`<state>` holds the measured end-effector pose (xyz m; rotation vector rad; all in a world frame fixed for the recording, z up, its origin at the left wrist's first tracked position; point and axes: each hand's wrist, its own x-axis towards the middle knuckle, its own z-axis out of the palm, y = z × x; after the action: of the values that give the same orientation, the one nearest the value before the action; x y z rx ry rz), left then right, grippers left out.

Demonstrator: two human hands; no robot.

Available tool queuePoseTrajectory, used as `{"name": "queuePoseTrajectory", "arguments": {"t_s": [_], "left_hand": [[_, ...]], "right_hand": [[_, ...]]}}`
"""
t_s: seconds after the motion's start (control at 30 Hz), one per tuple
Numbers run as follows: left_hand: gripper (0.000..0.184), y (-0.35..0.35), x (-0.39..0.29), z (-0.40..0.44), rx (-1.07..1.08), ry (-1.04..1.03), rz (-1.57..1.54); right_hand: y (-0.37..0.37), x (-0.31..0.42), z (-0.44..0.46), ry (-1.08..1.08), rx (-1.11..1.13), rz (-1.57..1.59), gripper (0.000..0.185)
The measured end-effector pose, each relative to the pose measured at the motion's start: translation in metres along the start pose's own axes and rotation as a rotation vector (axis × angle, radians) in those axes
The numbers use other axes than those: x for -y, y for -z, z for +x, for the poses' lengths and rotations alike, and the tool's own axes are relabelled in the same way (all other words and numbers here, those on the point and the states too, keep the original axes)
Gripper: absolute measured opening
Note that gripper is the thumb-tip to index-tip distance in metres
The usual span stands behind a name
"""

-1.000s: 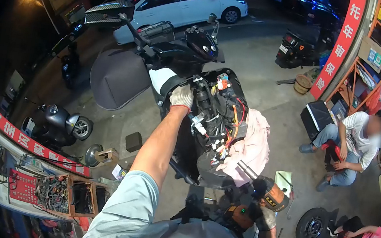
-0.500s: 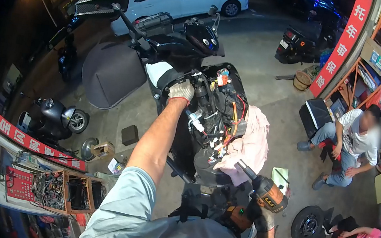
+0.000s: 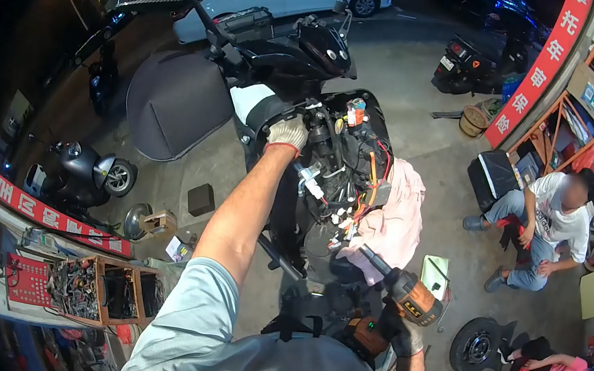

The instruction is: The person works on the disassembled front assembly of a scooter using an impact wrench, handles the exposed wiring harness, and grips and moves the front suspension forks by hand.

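Your left hand (image 3: pixel 288 132), in a knitted glove with a red cuff, reaches forward to a black panel (image 3: pixel 267 112) on a partly stripped scooter (image 3: pixel 321 243), its knuckles upward and fingertips hidden, so I cannot tell whether it grips or only rests there, perhaps to steady the bodywork. Just right of that hand, exposed wiring (image 3: pixel 346 184) and white connectors lie loose, seemingly because the cover over them is off. Low and close to you, your gloved right hand (image 3: pixel 408 340) is wrapped around the handle of a cordless impact wrench (image 3: pixel 413 298), whose body sits just ahead of it, the long nose angled forward and left toward the scooter. Beyond the wrench, a pink cloth (image 3: pixel 398 217) drapes the scooter's right side, probably to shield it from scratches.
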<state>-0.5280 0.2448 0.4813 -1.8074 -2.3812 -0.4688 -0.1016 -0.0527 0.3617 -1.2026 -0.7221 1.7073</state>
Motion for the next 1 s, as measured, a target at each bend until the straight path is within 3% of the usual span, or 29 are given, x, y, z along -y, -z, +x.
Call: {"name": "queuePoseTrajectory", "arguments": {"t_s": [0.17, 0.23, 0.33, 0.4, 0.63, 1.0], "left_hand": [[0.025, 0.001, -0.001, -0.001, -0.081, -0.044, 0.032], [0.025, 0.003, -0.003, -0.002, -0.133, -0.049, 0.024], [0.025, 0.002, -0.003, -0.001, -0.071, 0.005, 0.021], [0.026, 0.006, -0.003, 0.002, 0.084, 0.044, -0.020], [0.024, 0.003, -0.007, 0.002, -0.022, 0.069, 0.043], [0.022, -0.008, -0.004, 0.008, 0.014, 0.084, 0.061]], "right_hand": [[0.026, -0.033, 0.018, 0.351, 0.074, -0.541, 0.023], [-0.006, -0.001, 0.003, 0.074, -0.018, -0.042, 0.022], [-0.011, 0.013, -0.002, 0.036, 0.027, -0.084, 0.025], [-0.018, 0.019, -0.002, 0.002, 0.038, -0.039, 0.030], [-0.018, 0.022, -0.008, -0.077, 0.030, 0.118, 0.037], [-0.024, 0.025, 0.000, -0.100, 0.035, 0.138, 0.043]]}}
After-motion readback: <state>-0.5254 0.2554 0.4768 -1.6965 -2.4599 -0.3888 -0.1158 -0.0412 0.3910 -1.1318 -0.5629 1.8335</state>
